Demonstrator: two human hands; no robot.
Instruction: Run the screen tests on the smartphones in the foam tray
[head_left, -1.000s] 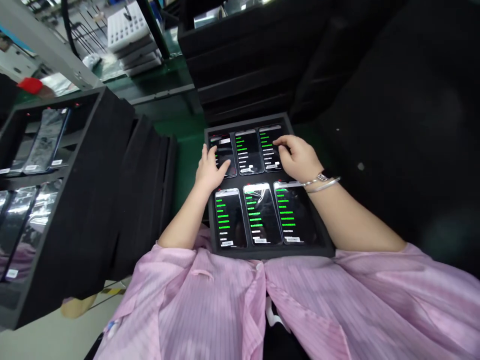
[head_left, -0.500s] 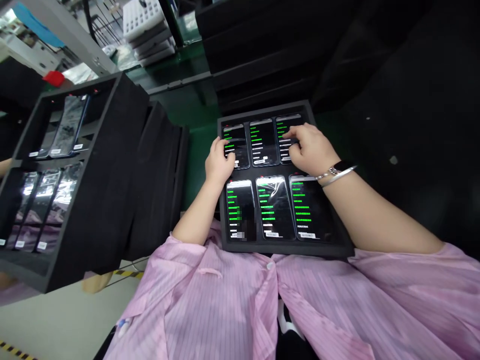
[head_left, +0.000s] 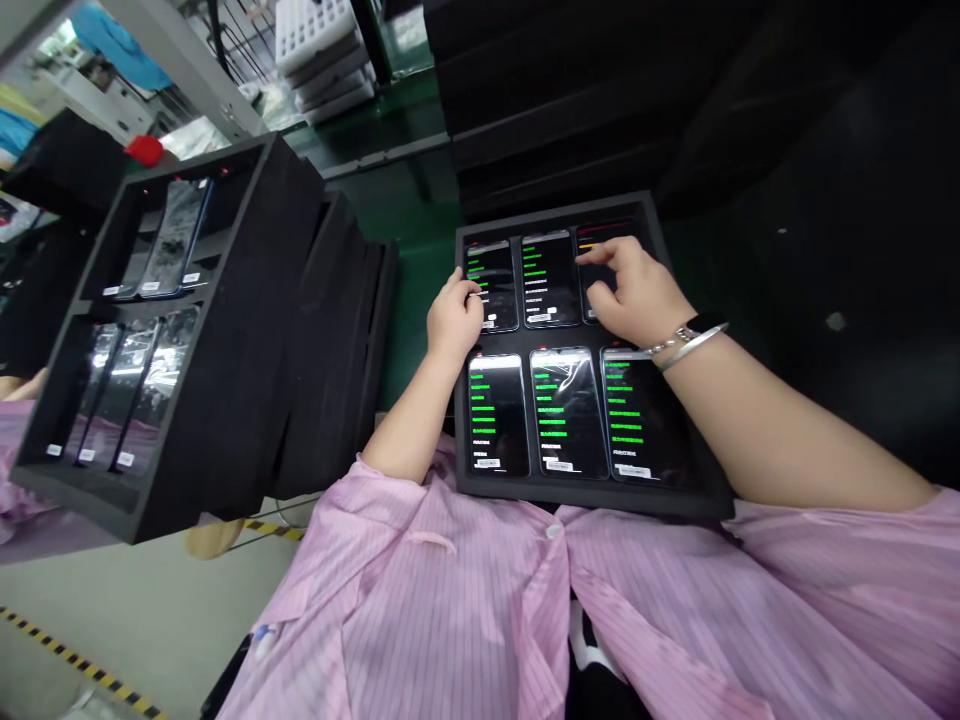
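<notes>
A black foam tray [head_left: 592, 495] holds two rows of smartphones in front of my body. My right hand [head_left: 637, 285] is over the upper right phone [head_left: 596, 245], index finger stretched onto its screen and thumb held apart. That screen is dark with red and orange lines, partly covered by the hand. My left hand [head_left: 456, 315] lies across the tray's left edge, fingers loosely bent and partly spread beside the upper left phone [head_left: 495, 270]. Green and white text lines fill the upper middle phone [head_left: 551, 280] and the lower middle phone [head_left: 570, 410].
Stacked black foam trays [head_left: 225, 350] stand at left, the top one tilted and holding several dark phones [head_left: 176, 240]. White perforated trays [head_left: 319, 45] are piled at the back beside a metal post [head_left: 199, 75]. Part of another person's pink sleeve [head_left: 30, 440] shows at far left.
The upper right phone's screen has switched from a green and white list to dark with red and orange lines. My view has shifted, and both hands stay at the same phones.
</notes>
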